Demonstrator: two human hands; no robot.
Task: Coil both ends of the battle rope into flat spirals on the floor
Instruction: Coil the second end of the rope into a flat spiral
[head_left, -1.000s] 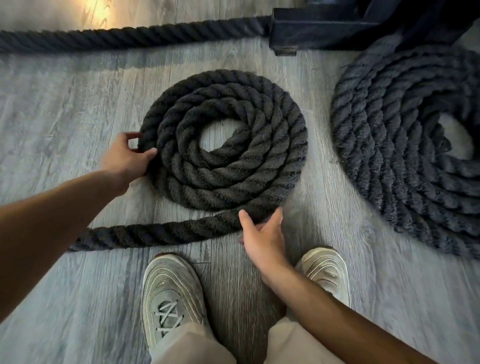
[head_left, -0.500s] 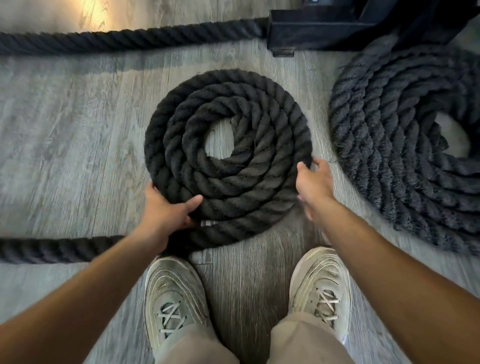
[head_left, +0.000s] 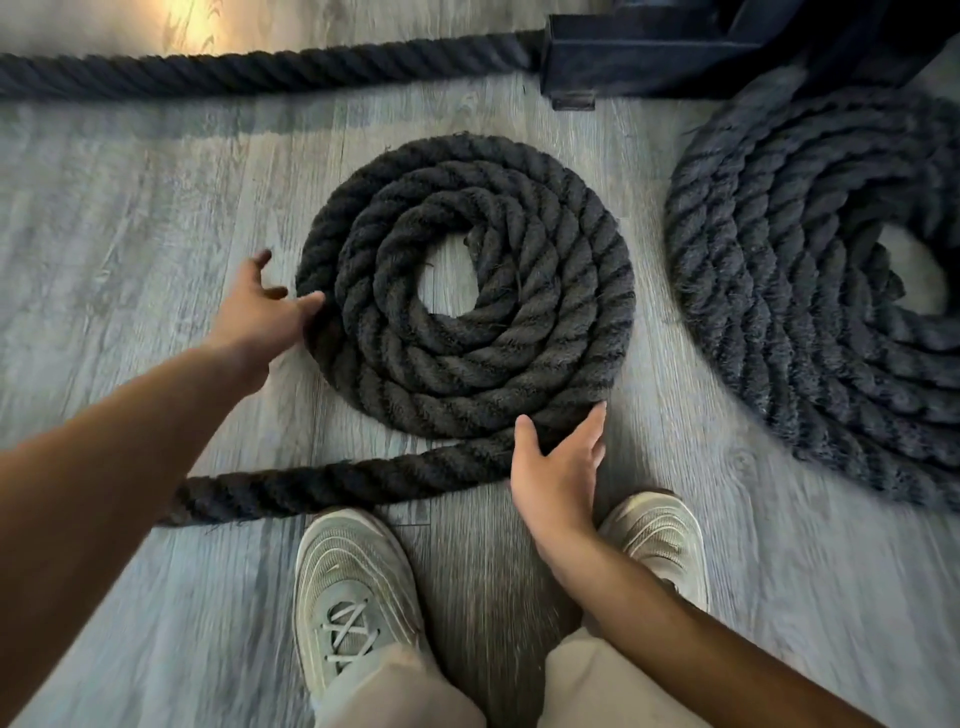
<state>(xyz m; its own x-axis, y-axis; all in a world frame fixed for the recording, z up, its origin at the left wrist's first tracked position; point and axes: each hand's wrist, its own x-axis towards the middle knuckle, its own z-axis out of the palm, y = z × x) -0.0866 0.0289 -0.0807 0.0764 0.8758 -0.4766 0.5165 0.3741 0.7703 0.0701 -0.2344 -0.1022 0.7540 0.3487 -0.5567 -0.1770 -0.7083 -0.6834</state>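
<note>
Right spiral (head_left: 810, 312) looks done, center spiral (head_left: 467, 291) part-wound with rope tail (head_left: 337, 483) left; left hand (head_left: 254, 312) and right hand (head_left: 558, 467) open, pressing rope, gripping nothing.

You have no readable text, label, brand, number or sign anywhere in front of you.
</note>
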